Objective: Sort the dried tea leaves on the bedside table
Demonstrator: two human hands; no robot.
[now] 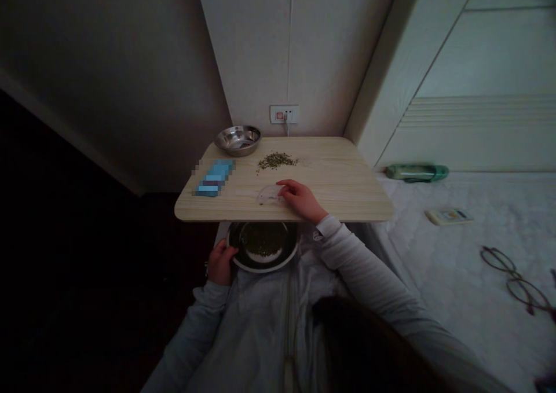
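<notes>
My left hand grips the left rim of a metal bowl on my lap, thumb over the edge. Small green beans or grains lie inside it, and the tabletop hides its far rim. Above the near part of the small wooden table, my right hand has its fingers curled at the edge of a thin, clear plastic piece. That piece looks rounded, with a few dark specks on or under it. Beyond it, a loose pile of green grains is spread on the wood.
A second metal bowl stands at the table's back left, with a blurred-out phone before it. A wall socket holds a plug. On the white bedding to the right lie a green bottle, a remote control and eyeglasses.
</notes>
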